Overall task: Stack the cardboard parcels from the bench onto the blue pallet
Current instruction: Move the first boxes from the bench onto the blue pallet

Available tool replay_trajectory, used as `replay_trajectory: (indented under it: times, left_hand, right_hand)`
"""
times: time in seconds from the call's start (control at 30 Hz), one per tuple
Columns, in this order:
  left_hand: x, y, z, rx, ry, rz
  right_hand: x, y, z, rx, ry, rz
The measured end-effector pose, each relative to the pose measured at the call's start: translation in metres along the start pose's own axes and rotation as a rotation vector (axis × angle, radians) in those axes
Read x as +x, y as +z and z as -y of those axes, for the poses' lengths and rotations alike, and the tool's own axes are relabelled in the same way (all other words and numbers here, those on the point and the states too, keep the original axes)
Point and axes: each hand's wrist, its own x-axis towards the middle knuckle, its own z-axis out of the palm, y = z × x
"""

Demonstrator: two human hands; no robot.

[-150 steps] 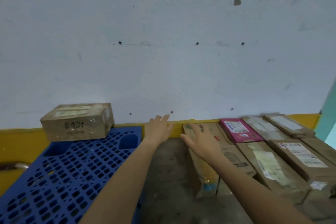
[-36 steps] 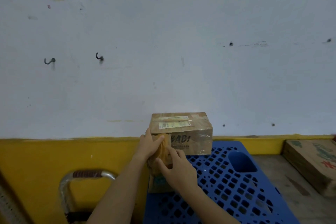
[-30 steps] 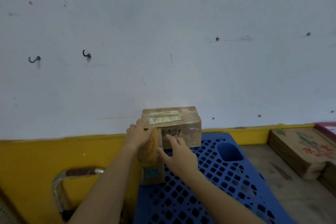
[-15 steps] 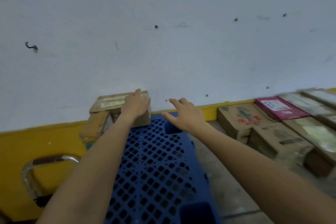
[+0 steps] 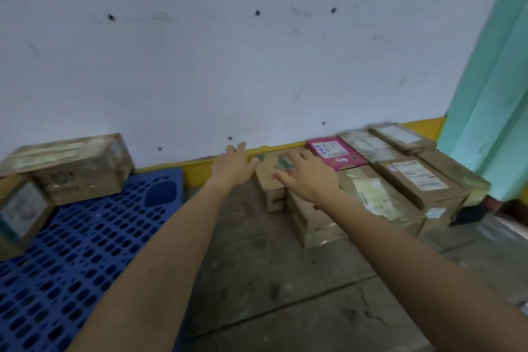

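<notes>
The blue pallet fills the lower left. Two cardboard parcels rest on it: a large taped one against the wall and a smaller one at the left edge. On the grey bench to the right lie several parcels. Nearest the wall is a brown parcel with green and red print. My left hand is open at its left edge. My right hand hovers open over its top. Neither hand holds anything.
A pink parcel and several brown labelled parcels lie in rows to the right. A white wall with a yellow base strip runs behind everything. A teal curtain hangs at the far right.
Both hands set the small parcel down beside the large one on the pallet, let go, and swung right. They now reach over the printed parcel on the bench.
</notes>
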Motion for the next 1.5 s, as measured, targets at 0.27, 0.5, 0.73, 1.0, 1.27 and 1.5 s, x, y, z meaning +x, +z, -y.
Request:
replay_trajectory:
  times: [0.27,0.5,0.73,1.0,1.27,1.5]
  left_hand:
    - [0.035,0.085,-0.054,-0.204,0.116,0.15]
    - [0.067,0.151,-0.065,-0.275,0.131,0.233]
    - [0.073,0.192,-0.064,-0.321,0.012,0.284]
    - [0.062,0.2,-0.059,-0.404,-0.009,0.129]
    - [0.043,0.201,-0.045,-0.484,-0.067,0.108]
    - [0.028,0.194,-0.041,-0.574,-0.085,0.111]
  right_hand:
    - [-0.02,0.024,-0.084,0.071,0.282,0.089]
    - [-0.024,0.063,-0.125,0.082,0.462,0.214]
    - [-0.016,0.088,-0.128,-0.002,0.467,0.246]
    - [-0.029,0.1,-0.119,0.009,0.44,0.143]
    - [-0.046,0.102,-0.112,0.273,0.481,0.1]
    - [-0.056,0.094,-0.109,0.424,0.484,0.157]
